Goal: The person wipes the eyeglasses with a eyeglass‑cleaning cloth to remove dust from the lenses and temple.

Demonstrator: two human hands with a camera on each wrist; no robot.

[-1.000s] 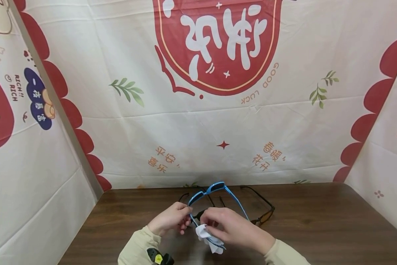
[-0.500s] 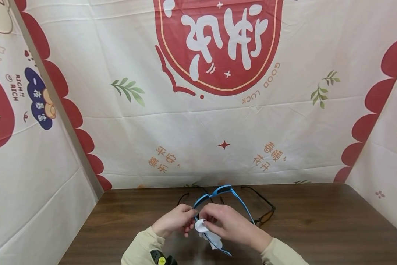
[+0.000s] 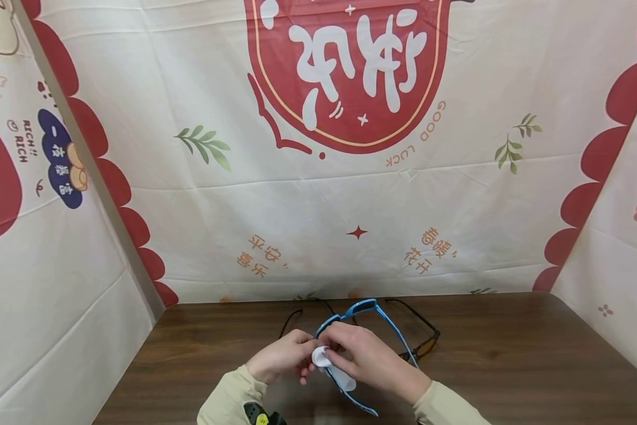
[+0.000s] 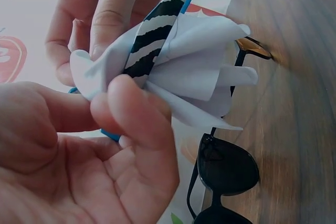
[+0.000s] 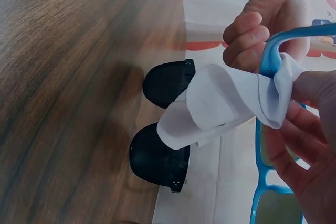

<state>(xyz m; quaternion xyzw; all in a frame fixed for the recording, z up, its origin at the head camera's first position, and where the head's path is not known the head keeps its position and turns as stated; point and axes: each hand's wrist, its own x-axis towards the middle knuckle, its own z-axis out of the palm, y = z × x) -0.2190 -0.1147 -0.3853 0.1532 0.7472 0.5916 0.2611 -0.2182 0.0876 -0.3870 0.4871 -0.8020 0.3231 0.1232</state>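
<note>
Blue-framed sunglasses [image 3: 361, 307] are held up over the table with both temples unfolded. My left hand [image 3: 286, 356] grips them near the hinge of the nearer temple. Black and white stripes run along that temple [image 4: 157, 27] in the left wrist view. My right hand [image 3: 368, 357] pinches a white cloth [image 3: 340, 378] folded around the same temple. Loose folds of the cloth [image 5: 215, 98] hang out in the right wrist view. The temple's blue tip [image 3: 363, 406] sticks out below the cloth. My right fingers hide part of the frame front.
Black sunglasses [image 5: 163, 158] lie on the wooden table [image 3: 499, 354] behind my hands. Farther right are dark glasses with amber lenses [image 3: 427, 347]. A thin black temple [image 3: 290, 321] shows left of the blue frame. A printed cloth backdrop [image 3: 318, 260] stands at the table's back edge.
Both hands and the blue sunglasses have shifted slightly right. The frame has turned a little, and more of the nearer temple's tip shows. The cloth has slid up along it, toward the hinge.
</note>
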